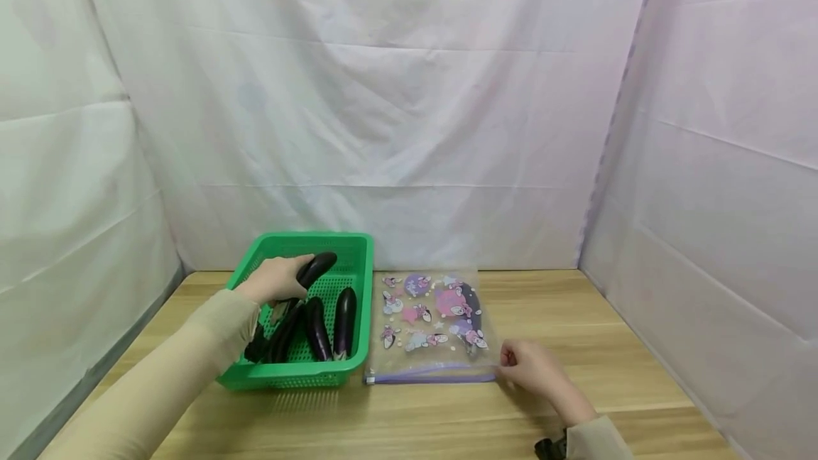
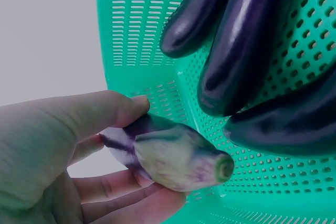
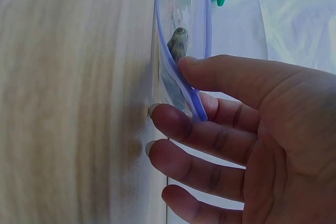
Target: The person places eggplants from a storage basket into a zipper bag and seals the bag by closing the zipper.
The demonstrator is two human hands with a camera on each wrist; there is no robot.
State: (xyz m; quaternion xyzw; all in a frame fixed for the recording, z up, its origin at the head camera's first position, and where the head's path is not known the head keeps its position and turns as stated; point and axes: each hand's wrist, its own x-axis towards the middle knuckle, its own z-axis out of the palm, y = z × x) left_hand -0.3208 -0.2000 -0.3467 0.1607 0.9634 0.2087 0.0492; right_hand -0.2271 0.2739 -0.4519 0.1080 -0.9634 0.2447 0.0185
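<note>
Purple eggplant [image 2: 178, 150] is sitting between your curled left fingers [image 2: 107, 111] over basket [image 1: 367, 297]; right fingers [image 3: 226, 74] are pinching bag [image 1: 431, 332] by corner.

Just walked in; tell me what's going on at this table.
A person's left hand grips an eggplant over a green perforated basket, where more eggplants lie. The right hand pinches the zip edge of a printed zip-top bag on the wooden table. One bagged eggplant shows inside it.

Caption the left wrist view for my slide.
A left hand grips one eggplant, with more eggplants lying in the green basket.
</note>
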